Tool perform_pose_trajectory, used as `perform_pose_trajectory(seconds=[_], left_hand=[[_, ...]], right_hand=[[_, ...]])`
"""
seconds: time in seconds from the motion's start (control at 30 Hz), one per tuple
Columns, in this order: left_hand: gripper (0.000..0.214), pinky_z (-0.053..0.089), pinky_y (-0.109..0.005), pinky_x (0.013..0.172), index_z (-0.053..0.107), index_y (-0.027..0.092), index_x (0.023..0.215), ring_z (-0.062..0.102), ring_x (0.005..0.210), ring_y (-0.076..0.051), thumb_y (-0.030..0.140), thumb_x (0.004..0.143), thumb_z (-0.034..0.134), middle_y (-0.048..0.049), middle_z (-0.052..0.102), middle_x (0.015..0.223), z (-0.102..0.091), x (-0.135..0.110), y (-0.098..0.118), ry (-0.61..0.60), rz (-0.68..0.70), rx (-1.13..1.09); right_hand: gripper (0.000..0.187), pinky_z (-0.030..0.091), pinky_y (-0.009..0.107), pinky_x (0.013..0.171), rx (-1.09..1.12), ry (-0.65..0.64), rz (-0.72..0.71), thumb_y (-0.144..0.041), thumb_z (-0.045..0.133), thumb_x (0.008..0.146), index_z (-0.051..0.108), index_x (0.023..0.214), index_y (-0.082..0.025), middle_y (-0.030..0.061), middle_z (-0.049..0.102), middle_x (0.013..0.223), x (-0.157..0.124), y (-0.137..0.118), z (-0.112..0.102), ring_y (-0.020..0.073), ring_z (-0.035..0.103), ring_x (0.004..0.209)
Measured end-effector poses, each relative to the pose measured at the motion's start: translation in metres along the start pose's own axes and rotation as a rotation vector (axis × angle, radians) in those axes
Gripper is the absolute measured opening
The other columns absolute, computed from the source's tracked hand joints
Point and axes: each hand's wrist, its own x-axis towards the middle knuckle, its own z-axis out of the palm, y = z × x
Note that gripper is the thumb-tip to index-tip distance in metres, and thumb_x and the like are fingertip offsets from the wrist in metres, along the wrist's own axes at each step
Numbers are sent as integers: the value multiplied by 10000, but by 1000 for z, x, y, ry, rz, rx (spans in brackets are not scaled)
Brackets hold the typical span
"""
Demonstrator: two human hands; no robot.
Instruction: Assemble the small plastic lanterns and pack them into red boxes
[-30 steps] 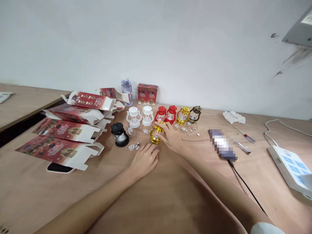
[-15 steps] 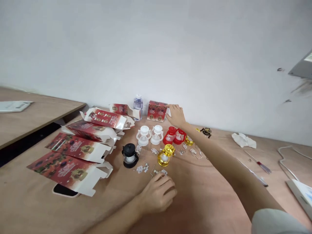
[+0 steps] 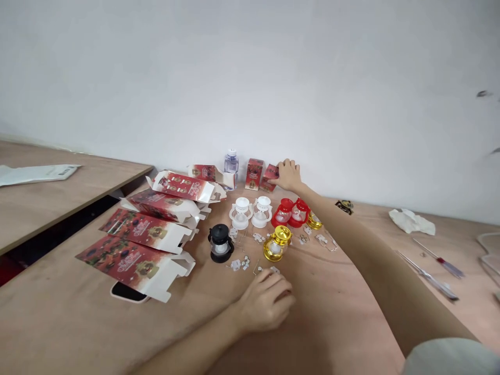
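Observation:
My right hand reaches to the back of the table and grips a small red box, tipping it away from its upright twin. My left hand rests curled on the wood near the front, beside small white parts; nothing shows in it. Between the hands stand toy lanterns: a gold one, a black one, two white ones and two red ones. Another gold lantern peeks out behind my right forearm.
Several flattened red cartons lie fanned out at the left, over a phone. A small bottle stands by the wall. A crumpled tissue, a screwdriver, tweezers and a dark lantern lie at the right.
My right hand left the gold lantern, reached to the back wall and took hold of the right red box, which now leans. My left hand drew back a little; the view swung left.

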Motion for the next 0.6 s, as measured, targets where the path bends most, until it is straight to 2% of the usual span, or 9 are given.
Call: perform_pose_trajectory(seconds=[0.07, 0.13, 0.2, 0.3, 0.33, 0.4, 0.47, 0.53, 0.6], left_hand=[[124, 391, -302, 716, 565, 168, 844, 542, 806, -160, 101, 800, 470, -40, 618, 840, -3, 0, 1, 16, -24, 6], [192, 408, -314, 768, 563, 177, 948, 548, 888, -180, 92, 796, 483, -56, 618, 921, -6, 0, 2, 77, -105, 37], [321, 423, -351, 840, 515, 186, 1117, 533, 992, -212, 125, 802, 511, -92, 584, 1048, -7, 0, 3, 171, -228, 73], [585, 415, -445, 935, 328, 170, 1350, 447, 1170, -282, 268, 816, 544, -170, 447, 1255, -8, -1, 0, 279, -380, 42], [661, 396, -481, 966, 269, 161, 1393, 405, 1224, -308, 336, 818, 544, -192, 393, 1312, -8, -2, -1, 290, -398, 9], [774, 349, -534, 1011, 195, 147, 1436, 358, 1276, -345, 482, 817, 516, -216, 327, 1384, -9, -4, -2, 275, -393, -84], [811, 339, -544, 1023, 161, 149, 1450, 394, 1266, -348, 557, 822, 473, -220, 344, 1396, -10, -8, 0, 211, -386, -214], [702, 377, -506, 1007, 182, 173, 1436, 470, 1220, -307, 488, 870, 450, -198, 429, 1351, -12, -12, 5, 130, -465, -344], [565, 410, -463, 987, 250, 192, 1391, 522, 1175, -264, 376, 899, 457, -167, 509, 1284, -15, -17, 11, 89, -593, -409]], right_hand=[[582, 340, 488, 942, 177, 178, 51, -543, 543, 808, 465, 1164, -90, 206, 500, 1184, -19, 10, -13, 332, 441, 1121], [571, 383, 459, 932, 487, 445, 134, -527, 527, 824, 427, 1195, -104, 179, 508, 1152, -52, 23, -28, 289, 485, 1069], [530, 410, 422, 939, 788, 658, 191, -522, 489, 853, 406, 1228, -157, 132, 511, 1153, -100, 36, -42, 244, 514, 1056], [462, 393, 415, 1004, 1072, 752, 291, -533, 421, 892, 435, 1251, -243, 78, 516, 1223, -197, 35, -49, 223, 494, 1159], [461, 380, 418, 1027, 1130, 731, 342, -535, 411, 898, 439, 1269, -262, 67, 508, 1264, -230, 29, -45, 221, 481, 1195], [467, 395, 424, 1027, 1216, 606, 421, -544, 442, 887, 467, 1266, -272, 66, 537, 1266, -288, 11, -31, 231, 484, 1212], [502, 400, 431, 1037, 1318, 386, 387, -537, 495, 868, 456, 1295, -275, 67, 547, 1288, -328, -9, -15, 239, 477, 1240], [514, 382, 424, 1064, 1369, 244, 349, -538, 489, 874, 451, 1312, -274, 62, 533, 1329, -346, -23, -3, 233, 456, 1276], [509, 390, 412, 1063, 1410, 194, 319, -558, 449, 888, 457, 1310, -274, 58, 532, 1340, -349, -30, 2, 227, 468, 1273]])
